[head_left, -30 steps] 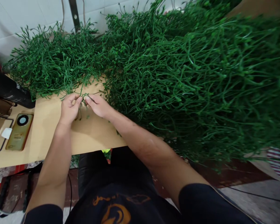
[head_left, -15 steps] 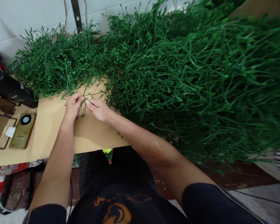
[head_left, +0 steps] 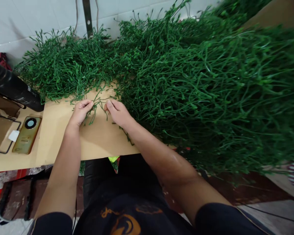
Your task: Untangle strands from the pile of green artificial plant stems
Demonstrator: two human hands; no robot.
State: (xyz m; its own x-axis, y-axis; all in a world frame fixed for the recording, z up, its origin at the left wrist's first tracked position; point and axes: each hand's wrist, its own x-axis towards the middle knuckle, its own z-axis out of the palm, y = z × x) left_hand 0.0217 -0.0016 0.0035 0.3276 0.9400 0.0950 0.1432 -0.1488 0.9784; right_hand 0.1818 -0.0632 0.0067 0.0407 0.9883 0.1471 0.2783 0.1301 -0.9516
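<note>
My left hand (head_left: 82,111) pinches a small green plastic stem piece (head_left: 93,114) above the tan cardboard (head_left: 100,140). Its branches hang below the fingertips. To its right, my right hand (head_left: 115,111) is closed at the fingertips beside some thin stems; what it grips is too small to make out. A gap separates the two hands. Loose green stems lie behind and between them. A large heap of green stems (head_left: 198,91) rises just right of my right hand, and a smaller heap (head_left: 63,68) lies behind my left hand.
At the left are a gold phone (head_left: 26,135), a black bottle (head_left: 14,86) lying tilted, and an open cardboard box (head_left: 0,133) with a black wire frame. A white tiled wall (head_left: 46,16) with a metal upright (head_left: 87,19) stands behind the heaps.
My right hand has moved right, away from my left hand, so the gap between them is wider. The whole view has shifted slightly.
</note>
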